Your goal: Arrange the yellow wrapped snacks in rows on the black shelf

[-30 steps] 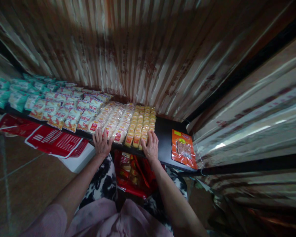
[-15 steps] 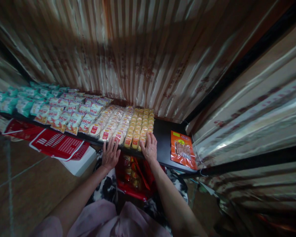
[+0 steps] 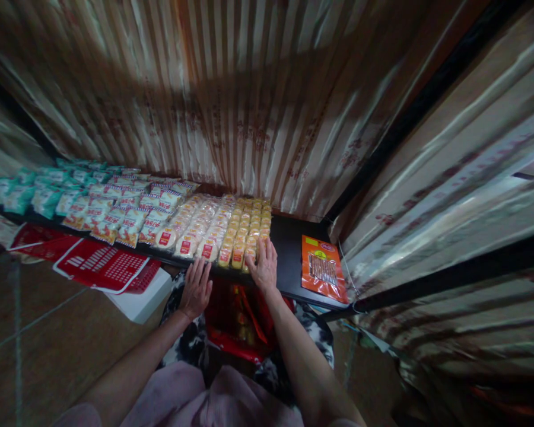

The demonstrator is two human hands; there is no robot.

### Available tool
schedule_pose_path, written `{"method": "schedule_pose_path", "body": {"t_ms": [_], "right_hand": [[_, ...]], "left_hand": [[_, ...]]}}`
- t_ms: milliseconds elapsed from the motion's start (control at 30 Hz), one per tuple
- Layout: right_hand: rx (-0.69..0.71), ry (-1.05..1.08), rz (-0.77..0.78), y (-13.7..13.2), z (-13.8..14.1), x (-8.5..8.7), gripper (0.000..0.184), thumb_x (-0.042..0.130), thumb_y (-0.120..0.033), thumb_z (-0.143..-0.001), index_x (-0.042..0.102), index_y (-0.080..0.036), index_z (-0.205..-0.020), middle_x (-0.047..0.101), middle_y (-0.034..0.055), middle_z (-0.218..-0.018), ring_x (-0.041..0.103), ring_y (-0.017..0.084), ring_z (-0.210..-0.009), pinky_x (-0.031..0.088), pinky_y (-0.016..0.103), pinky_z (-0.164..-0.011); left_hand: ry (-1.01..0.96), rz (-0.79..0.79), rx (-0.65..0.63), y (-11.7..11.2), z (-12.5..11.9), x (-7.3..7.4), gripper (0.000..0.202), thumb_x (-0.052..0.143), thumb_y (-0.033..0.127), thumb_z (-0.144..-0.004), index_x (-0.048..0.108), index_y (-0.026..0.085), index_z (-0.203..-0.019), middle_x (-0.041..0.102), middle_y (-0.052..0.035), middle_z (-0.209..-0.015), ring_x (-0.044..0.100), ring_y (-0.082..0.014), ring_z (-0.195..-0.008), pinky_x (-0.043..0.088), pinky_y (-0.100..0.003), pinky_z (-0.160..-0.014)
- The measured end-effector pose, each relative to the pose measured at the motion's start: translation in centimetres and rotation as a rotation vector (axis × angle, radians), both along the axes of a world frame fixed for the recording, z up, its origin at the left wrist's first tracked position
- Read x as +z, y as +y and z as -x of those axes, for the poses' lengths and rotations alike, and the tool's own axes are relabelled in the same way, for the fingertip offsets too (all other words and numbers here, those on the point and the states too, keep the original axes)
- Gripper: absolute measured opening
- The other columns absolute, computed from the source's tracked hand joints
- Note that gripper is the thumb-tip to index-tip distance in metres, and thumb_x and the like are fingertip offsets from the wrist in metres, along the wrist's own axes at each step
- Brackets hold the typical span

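In front of you hangs a pleated, striped curtain (image 3: 249,89) in brown and cream, with pale, folded cloth (image 3: 427,184) on your right, past 1 slanting black frame bar (image 3: 412,118). A long black shelf (image 3: 288,237) crosses before you above a brown floor (image 3: 48,350) with pale joint lines. The light is dim, brightest on that right-hand cloth.

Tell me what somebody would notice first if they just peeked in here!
Probably the bright orange packet, lying flat by itself near the right end of the black shelf. Next might come the shiny yellow packs lined up left of it, with the right hand at their front, and the red basket below the shelf on the left.
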State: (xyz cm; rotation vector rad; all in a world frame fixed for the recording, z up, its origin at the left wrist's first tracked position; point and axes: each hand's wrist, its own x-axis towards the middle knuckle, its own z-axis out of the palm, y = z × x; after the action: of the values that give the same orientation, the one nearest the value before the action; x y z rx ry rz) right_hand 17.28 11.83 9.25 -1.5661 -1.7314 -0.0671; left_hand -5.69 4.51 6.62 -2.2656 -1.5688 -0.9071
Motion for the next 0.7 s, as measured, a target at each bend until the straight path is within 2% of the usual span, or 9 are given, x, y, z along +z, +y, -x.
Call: {"method": "schedule_pose_path", "body": {"t_ms": [233, 367, 500, 700], "right_hand": [[-0.014, 0.106, -0.024, 0.0, -0.2, -0.1, 0.058, 0.045, -0.046, -0.088, 0.042, -0.015, -0.137, 0.030, 0.0179, -0.149, 0.031, 0.031, -0.135, 0.036, 0.052, -0.103], [-0.029, 0.186, -0.012, 0.0, -0.2, -0.3, 0.061, 0.041, -0.047, -0.089, 0.039, -0.011, -0.138, 0.039, 0.0212, -0.143, 0.036, 0.029, -0.132, 0.036, 0.049, -0.104], [-0.068, 0.271, 0.006, 0.4, -0.5, -0.7, 0.055, 0.033, -0.046, -0.092, 0.045, -0.011, -0.132, 0.046, 0.0200, -0.138, 0.040, 0.027, -0.130, 0.037, 0.047, -0.104], [-0.104, 0.327, -0.022, 0.7, -0.8, -1.3, 0.053, 0.033, -0.043, -0.091, 0.049, -0.009, -0.127, 0.051, 0.0205, -0.133, 0.044, 0.026, -0.127, 0.038, 0.045, -0.103]], "left_hand": [[0.008, -0.024, -0.078, -0.6, -1.3, 0.1, 0.054, 0.038, 0.018, -0.091, 0.028, 0.013, -0.144, 0.029, -0.0173, -0.150, 0.018, -0.0281, -0.143, 0.029, -0.049, -0.110], [0.005, -0.017, -0.104, -0.3, -2.8, 0.7, 0.053, 0.039, 0.018, -0.090, 0.030, 0.013, -0.143, 0.028, -0.0164, -0.151, 0.017, -0.0274, -0.143, 0.029, -0.048, -0.111], [0.043, 0.000, -0.149, 0.1, -4.4, 1.5, 0.051, 0.040, 0.017, -0.089, 0.037, 0.014, -0.140, 0.027, -0.0155, -0.151, 0.015, -0.0278, -0.143, 0.027, -0.049, -0.111], [0.143, 0.012, -0.238, 0.4, -6.5, 2.2, 0.044, 0.044, 0.018, -0.088, 0.050, 0.022, -0.132, 0.031, -0.0078, -0.151, 0.013, -0.0283, -0.143, 0.027, -0.049, -0.111]]}}
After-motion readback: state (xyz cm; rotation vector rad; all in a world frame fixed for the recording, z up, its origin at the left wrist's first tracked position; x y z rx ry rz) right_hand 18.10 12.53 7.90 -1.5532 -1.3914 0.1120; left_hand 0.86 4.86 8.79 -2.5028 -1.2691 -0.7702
